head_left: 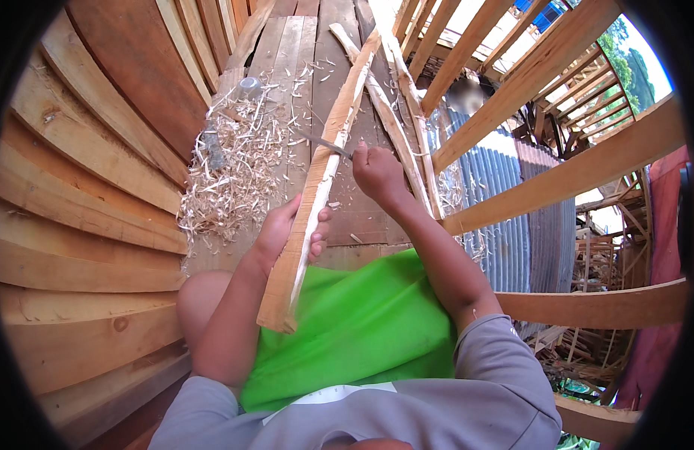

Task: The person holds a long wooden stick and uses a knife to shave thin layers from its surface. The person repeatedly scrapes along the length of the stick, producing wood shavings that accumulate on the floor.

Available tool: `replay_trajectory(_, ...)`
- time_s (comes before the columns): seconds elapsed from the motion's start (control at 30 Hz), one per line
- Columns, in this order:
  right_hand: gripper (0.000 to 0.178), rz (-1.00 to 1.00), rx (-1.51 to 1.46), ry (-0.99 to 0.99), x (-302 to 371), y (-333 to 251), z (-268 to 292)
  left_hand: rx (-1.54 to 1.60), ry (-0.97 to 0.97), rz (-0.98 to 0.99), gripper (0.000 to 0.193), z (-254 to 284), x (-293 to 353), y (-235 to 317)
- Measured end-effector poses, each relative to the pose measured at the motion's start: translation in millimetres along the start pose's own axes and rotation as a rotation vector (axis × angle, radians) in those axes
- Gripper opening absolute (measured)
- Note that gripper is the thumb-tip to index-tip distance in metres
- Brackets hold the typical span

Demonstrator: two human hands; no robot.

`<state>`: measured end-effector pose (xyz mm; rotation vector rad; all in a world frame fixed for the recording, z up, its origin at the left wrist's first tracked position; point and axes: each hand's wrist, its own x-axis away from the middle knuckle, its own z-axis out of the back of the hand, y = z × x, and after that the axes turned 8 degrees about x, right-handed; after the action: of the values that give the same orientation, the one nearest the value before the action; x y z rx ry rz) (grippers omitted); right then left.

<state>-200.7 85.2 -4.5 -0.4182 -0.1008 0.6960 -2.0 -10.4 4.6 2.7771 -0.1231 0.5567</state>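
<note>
Left hand (287,229) grips a long, pale, rough-barked wooden slat (317,184) while right hand (377,174) clenches a thin metal blade (326,144) near curly shavings (238,169).

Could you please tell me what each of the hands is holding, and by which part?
The left hand grips the long pale wooden strip around its lower part, above the near end. The right hand holds a thin grey metal blade by its handle end.

Wood strip (317,187) lies across lap; shavings (238,169) left; knife (324,144) on strip.
</note>
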Motion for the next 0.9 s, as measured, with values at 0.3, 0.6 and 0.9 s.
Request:
replay_trajectory(0.3, 0.05, 0.088, 0.033, 0.179, 0.6, 2.5, -6.2, -0.299, 0.226, 0.057, 0.057, -4.4, 3.2, -2.3)
replay_trajectory(0.6, 0.047, 0.317, 0.065, 0.283, 5.7, -14.1, -4.4, -0.661, 0.325, -0.072, 0.064, -4.4, 1.7, 10.8)
replay_trajectory(0.9, 0.053, 0.261, -0.433, -0.37, 17.6, -0.8, 15.6, -0.535, 0.239, -0.039, 0.056, 6.0, 12.5, 18.4)
